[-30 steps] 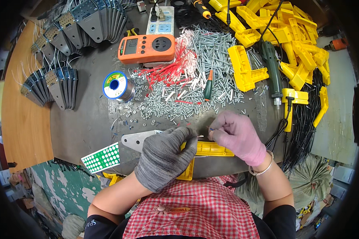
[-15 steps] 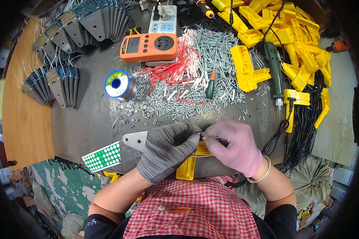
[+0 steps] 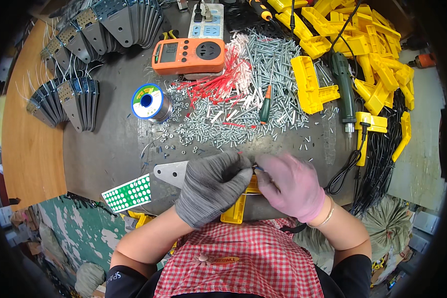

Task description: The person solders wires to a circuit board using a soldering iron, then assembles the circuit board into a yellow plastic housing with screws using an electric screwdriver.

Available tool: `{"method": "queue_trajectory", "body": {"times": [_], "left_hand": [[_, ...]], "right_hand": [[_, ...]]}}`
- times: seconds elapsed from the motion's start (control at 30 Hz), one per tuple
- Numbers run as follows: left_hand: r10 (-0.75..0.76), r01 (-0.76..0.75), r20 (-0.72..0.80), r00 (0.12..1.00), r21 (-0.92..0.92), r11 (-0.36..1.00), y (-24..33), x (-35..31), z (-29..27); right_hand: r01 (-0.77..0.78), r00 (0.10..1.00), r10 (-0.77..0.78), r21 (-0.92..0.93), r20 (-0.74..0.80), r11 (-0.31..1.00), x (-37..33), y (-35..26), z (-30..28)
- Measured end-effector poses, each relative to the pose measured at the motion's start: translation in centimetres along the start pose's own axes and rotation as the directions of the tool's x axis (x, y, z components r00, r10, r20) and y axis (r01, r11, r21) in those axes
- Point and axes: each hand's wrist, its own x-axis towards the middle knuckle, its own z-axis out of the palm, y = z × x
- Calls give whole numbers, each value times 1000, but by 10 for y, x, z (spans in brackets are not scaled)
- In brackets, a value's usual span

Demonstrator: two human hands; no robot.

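Note:
My left hand (image 3: 216, 186), in a grey striped glove, and my right hand (image 3: 294, 186), in a pink glove, meet fingertip to fingertip above the table's near edge. Both are closed in a pinch on a thin wire (image 3: 258, 168), of which only a short dark-blue bit shows; the rest is hidden by my fingers. Motion smears the right hand. Beneath them lies a yellow plastic housing (image 3: 233, 211), partly covered. A grey metal plate with holes (image 3: 170, 173) reaches out from behind my left hand.
Beyond my hands lie heaped screws (image 3: 278, 69), red sleeves (image 3: 214, 82) and a solder spool (image 3: 149, 102). An orange meter (image 3: 188, 55) stands behind. A green power screwdriver (image 3: 342, 84), yellow housings (image 3: 372, 44) and black cables (image 3: 382, 154) are at right; metal brackets (image 3: 79, 104) at left.
My right hand has shifted slightly and its fingers have turned around the wire. The left hand keeps its pinch. The whole view has shifted a little.

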Motion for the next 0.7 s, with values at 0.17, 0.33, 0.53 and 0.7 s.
{"method": "queue_trajectory", "body": {"times": [0.17, 0.33, 0.53, 0.7], "left_hand": [[387, -301, 65, 920, 749, 590, 0, -8, 17], [181, -174, -18, 983, 186, 967, 1, 0, 3], [-202, 242, 167, 965, -267, 933, 16, 10, -18], [523, -409, -18, 852, 601, 687, -16, 0, 7]], "right_hand": [[216, 975, -193, -282, 105, 935, -5, 6, 1], [263, 965, -249, -255, 84, 931, -6, 13, 3], [268, 963, -268, -171, 22, 948, -6, 15, 10], [-49, 996, 36, 164, 80, 985, 2, 13, 8]]}}
